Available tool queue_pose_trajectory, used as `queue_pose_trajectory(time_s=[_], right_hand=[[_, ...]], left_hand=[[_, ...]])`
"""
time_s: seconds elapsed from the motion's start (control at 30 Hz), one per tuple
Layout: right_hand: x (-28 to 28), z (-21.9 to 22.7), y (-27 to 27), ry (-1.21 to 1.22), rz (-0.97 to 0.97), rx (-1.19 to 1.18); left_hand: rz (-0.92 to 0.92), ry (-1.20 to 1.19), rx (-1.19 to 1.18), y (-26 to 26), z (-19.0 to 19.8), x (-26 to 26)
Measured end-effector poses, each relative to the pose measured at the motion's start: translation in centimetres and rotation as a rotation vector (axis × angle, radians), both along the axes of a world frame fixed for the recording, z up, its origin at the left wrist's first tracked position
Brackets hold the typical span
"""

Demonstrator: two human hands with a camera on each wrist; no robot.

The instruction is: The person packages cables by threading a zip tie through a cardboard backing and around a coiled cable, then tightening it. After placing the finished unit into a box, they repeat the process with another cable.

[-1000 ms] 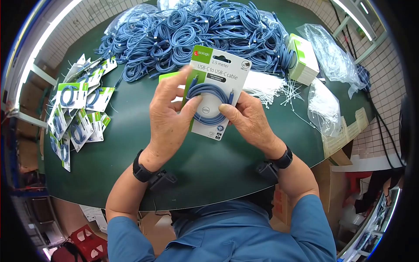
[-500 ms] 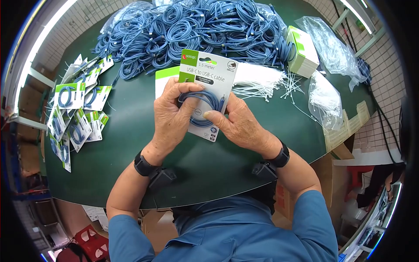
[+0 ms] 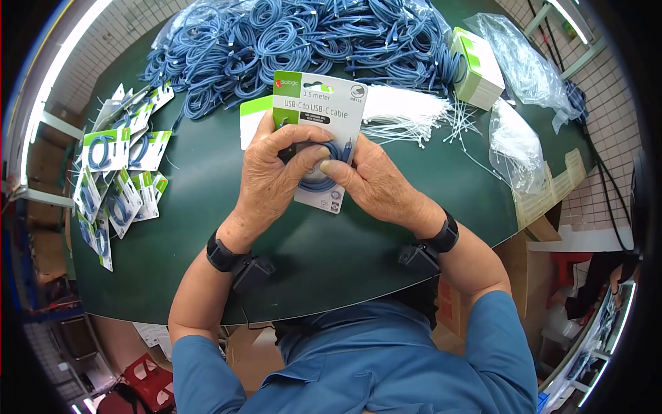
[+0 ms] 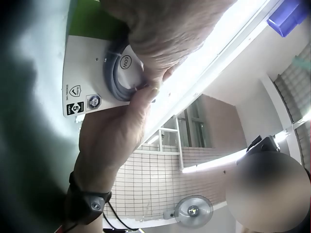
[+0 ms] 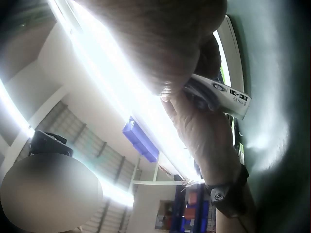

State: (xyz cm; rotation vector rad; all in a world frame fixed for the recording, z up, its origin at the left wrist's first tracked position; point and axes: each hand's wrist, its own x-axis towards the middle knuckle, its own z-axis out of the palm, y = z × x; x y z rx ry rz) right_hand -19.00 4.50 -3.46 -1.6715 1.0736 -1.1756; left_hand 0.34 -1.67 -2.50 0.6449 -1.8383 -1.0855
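Note:
Both hands hold a white and green cardboard package card (image 3: 324, 103) printed "USB-C to USB-C cable" above the table. A coiled blue USB-C cable (image 3: 318, 185) lies against its front. My left hand (image 3: 272, 165) grips the card's left side, its index finger bent across the top of the coil and its thumb on the coil's middle. On the right edge, my right hand (image 3: 383, 181) pinches card and coil, thumb in front and fingers hidden behind. The two thumb tips are side by side. In the left wrist view, the cable (image 4: 112, 80) curves around a "60W" mark.
Loose blue cables (image 3: 283, 48) form a large heap at the back. Carded cables (image 3: 107, 152) are piled at left. Behind my left hand lies another green-white card (image 3: 254, 110). White ties (image 3: 407, 114), a stack of cards (image 3: 479, 69) and plastic bags (image 3: 517, 148) are at right.
My left index finger, raised by the card's left edge before, has come down over the coil. The thumbs have drawn together, and card and hands have shifted slightly left in view.

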Motion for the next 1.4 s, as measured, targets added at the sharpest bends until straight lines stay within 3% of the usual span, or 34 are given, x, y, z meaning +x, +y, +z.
queue_pose_trajectory(time_s=[0.17, 0.33, 0.4, 0.73, 0.83, 0.87, 0.97, 1.1, 1.4], right_hand=[[0.4, 0.1, -0.1, 0.033, -0.036, 0.002], [0.2, -0.1, 0.0, 0.033, -0.070, 0.052], [0.1, -0.2, 0.1, -0.021, -0.020, 0.062], [0.1, -0.3, -0.8, -0.322, -0.086, 0.121], [0.7, 0.8, -0.7, 0.325, -0.655, -0.474], [0.7, 1.2, -0.6, 0.328, -0.648, -0.477], [0.2, 2.2, -0.2, 0.756, -0.646, -0.764], [0.4, 1.2, -0.8, 0.771, -0.553, -0.855], [0.4, 1.8, -0.9, 0.778, -0.583, -0.856]], left_hand=[[0.065, -0.067, -0.062, 0.0, -0.5, -0.2], [-0.031, -0.090, -0.071, -0.6, 0.0, 0.2], [-0.102, -0.117, -0.116, -1.0, 0.4, 0.6], [0.054, -0.121, -0.209, -1.1, 0.1, 0.4], [0.147, -0.104, -0.296, -0.7, -0.2, 0.1], [0.157, -0.085, -0.292, -0.5, -0.2, -0.1], [0.184, -0.044, -0.289, -0.1, -0.2, -0.4], [0.233, -0.040, -0.362, 0.1, -0.3, -0.4], [0.261, -0.067, -0.412, 0.8, 0.3, -0.5]])
